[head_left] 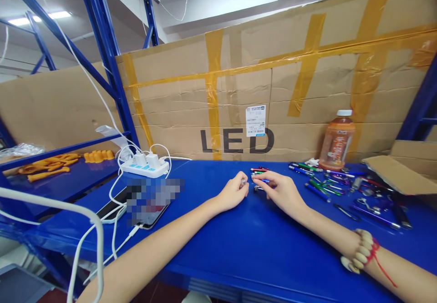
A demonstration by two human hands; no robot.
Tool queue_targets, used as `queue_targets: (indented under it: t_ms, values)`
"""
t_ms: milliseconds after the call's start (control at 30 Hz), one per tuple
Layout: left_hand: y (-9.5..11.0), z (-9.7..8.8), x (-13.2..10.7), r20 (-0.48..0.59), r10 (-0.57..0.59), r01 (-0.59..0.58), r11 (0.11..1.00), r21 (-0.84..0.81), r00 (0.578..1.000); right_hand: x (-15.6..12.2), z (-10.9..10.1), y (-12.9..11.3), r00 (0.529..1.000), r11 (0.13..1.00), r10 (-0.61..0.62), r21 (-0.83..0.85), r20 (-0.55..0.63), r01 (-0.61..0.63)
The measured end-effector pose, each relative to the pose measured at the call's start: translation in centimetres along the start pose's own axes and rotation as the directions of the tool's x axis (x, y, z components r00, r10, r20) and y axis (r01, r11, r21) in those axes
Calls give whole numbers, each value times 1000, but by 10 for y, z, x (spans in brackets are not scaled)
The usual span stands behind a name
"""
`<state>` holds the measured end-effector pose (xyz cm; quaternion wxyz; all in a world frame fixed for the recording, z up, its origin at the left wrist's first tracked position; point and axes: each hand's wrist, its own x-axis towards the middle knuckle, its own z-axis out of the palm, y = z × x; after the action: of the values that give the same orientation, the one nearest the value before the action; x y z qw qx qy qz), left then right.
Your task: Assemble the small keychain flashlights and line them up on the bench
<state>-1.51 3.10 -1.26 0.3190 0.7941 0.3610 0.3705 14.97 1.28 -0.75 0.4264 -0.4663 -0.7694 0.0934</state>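
Observation:
My left hand (235, 193) is closed in a fist over the blue tabletop. A small silvery piece (243, 182) shows between its thumb and forefinger; the rest is hidden in the palm. Just to the right, my right hand (282, 191) has thumb and forefinger drawn close together, pointing at the left hand. Whatever it pinches, if anything, is too small to make out. Behind and partly under the right fingers lie several metallic pens (258, 169), red, green and blue. A larger loose pile of coloured pens (322, 187) spreads over the table's right side.
A bottle of orange drink (337, 141) stands behind the pen pile, beside an open cardboard flap (403, 169). Left are a white power strip (145, 166), looping white cables (100, 230) and a phone (155, 216). A taped cardboard sheet (180, 112) walls off the back.

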Motion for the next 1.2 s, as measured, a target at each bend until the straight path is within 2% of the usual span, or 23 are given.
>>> queue_targets:
  t_ms: [100, 167, 333, 533, 633, 700, 767, 833, 900, 967, 1067, 1200]
  values:
    - [1, -1, -1, 112, 72, -81, 994, 79, 991, -1, 0, -2, 988, 989, -145, 17, -59, 146]
    - [1, -1, -1, 146, 94, -109, 989, 102, 985, -1, 0, -3, 976, 977, -213, -12, -46, 213]
    - [-1, -1, -2, 187, 125, -151, 979, 134, 974, -2, 0, -3, 970, 969, -242, 64, 33, 239]
    - [-1, 0, -1, 118, 113, -125, 987, 101, 987, -3, -1, -9, 964, 970, -221, 137, 144, 202]
    - [-1, -1, -1, 68, 96, -102, 990, 95, 993, -2, 0, -7, 971, 981, -169, 128, 168, 148]
    - [-2, -2, 0, 2, 73, -72, 992, 99, 997, 0, -1, -3, 986, 993, -113, 47, 127, 108]
    - [-2, -2, 0, -86, 41, -32, 994, 101, 995, 1, -4, 3, 993, 989, -84, -111, 87, 93]
    - [-2, -2, -1, -151, 7, 6, 996, 89, 989, 3, -7, 8, 988, 956, -91, -268, 121, 121]
    - [0, -2, -1, -180, -1, 16, 997, 79, 984, 4, -8, 13, 974, 920, -105, -352, 198, 171]
    - [1, -2, -1, -190, 19, -7, 998, 68, 982, 5, -7, 16, 961, 910, -111, -363, 254, 201]
    - [3, -2, -1, -198, 46, -40, 999, 34, 979, 6, -4, 18, 961, 929, -110, -317, 254, 190]
    - [5, -2, -3, -59, 40, -42, 999, -35, 997, 7, -6, 15, 964, 957, -132, -223, 229, 184]
